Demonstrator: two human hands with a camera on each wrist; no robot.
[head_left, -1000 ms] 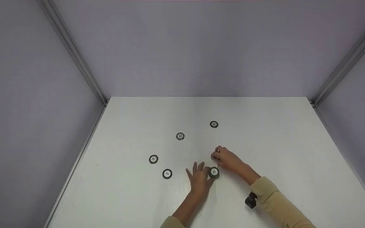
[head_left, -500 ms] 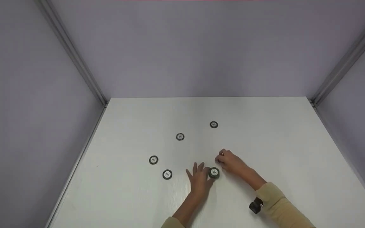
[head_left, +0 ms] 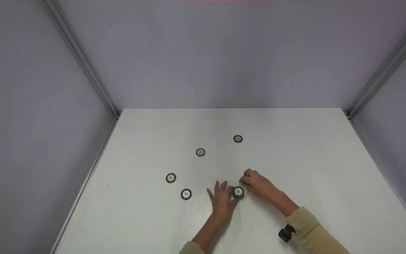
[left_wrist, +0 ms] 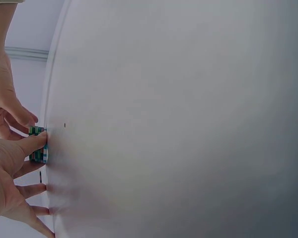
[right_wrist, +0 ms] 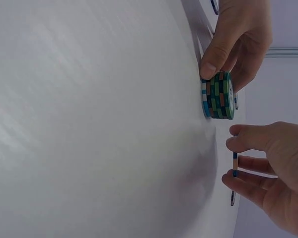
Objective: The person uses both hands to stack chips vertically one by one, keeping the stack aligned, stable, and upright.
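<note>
A short stack of green-edged poker chips (head_left: 238, 192) stands on the white table (head_left: 294, 148). My left hand (head_left: 221, 197) lies flat beside it, fingers spread, and its thumb (right_wrist: 212, 62) rests against the stack (right_wrist: 217, 95). Just right of the stack, my right hand (head_left: 248, 179) pinches a single chip (right_wrist: 234, 165) on edge between thumb and fingers, a little above the table. The left wrist view shows the stack (left_wrist: 38, 145) behind my left thumb, with the right hand (left_wrist: 12, 111) beyond it.
Several loose chips lie flat on the table: one far (head_left: 238, 138), one mid-left (head_left: 200, 152), two near left (head_left: 170, 177) (head_left: 186, 194). Lilac walls enclose the table on three sides. A black wrist camera (head_left: 285, 233) hangs under my right sleeve.
My right hand has drawn back toward me and closer to the stack, carrying the pinched chip. The left hand and the stack have stayed put.
</note>
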